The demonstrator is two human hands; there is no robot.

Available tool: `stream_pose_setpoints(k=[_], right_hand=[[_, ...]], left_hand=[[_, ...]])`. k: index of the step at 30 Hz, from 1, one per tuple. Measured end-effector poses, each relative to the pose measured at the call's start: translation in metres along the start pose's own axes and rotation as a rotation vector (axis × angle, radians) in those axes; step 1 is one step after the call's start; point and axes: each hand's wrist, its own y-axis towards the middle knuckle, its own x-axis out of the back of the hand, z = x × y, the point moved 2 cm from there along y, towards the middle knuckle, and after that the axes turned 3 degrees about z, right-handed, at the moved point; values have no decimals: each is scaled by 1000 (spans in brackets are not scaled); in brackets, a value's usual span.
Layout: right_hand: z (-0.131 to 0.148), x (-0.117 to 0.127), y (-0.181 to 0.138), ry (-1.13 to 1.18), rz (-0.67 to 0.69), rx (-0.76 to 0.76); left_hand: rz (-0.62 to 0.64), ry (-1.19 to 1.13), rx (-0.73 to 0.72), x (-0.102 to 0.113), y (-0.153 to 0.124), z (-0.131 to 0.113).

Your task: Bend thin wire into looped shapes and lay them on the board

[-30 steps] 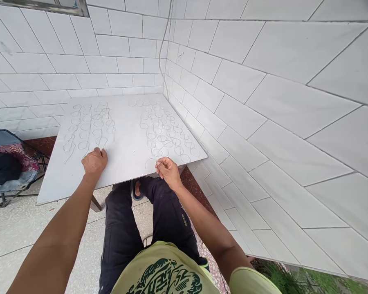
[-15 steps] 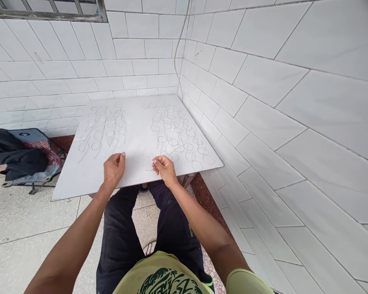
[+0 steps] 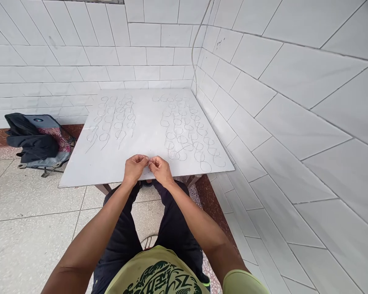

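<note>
A white board [image 3: 141, 143] lies flat as a tabletop in a tiled corner. Two groups of thin wire loops rest on it: one at the left [image 3: 113, 120], one at the right [image 3: 190, 136]. My left hand [image 3: 134, 167] and my right hand [image 3: 160, 168] meet over the board's near edge. Their fingertips pinch together on a thin wire piece [image 3: 147, 162], too fine to make out clearly. Both hands are closed.
White tiled walls [image 3: 263, 102] stand behind and to the right of the board. A folding chair with dark clothing [image 3: 33, 141] stands on the floor at left. My legs in dark trousers [image 3: 153, 228] are under the near edge. Table legs [image 3: 102, 188] show below.
My left hand has moved right from the left loops to meet my right hand. The right hand lifted a wire loop off the near edge. The view has shifted left.
</note>
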Motion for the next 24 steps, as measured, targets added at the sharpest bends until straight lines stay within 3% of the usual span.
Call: stream_pose_setpoints(k=[6, 18, 20, 22, 24], right_hand=[[-3, -2, 2, -47, -24, -3], [-3, 0, 0, -49, -61, 14], [-1, 1, -1, -30, -74, -5], [0, 2, -1, -16, -82, -22], [0, 2, -1, 12, -92, -49]], left_hand=[[-122, -47, 9, -7, -4, 3], [24, 78, 81, 6, -6, -10], [-37, 246, -13, 11, -19, -16], [-104, 454, -227, 15, -36, -22], [-60, 629, -433, 18, -53, -25]])
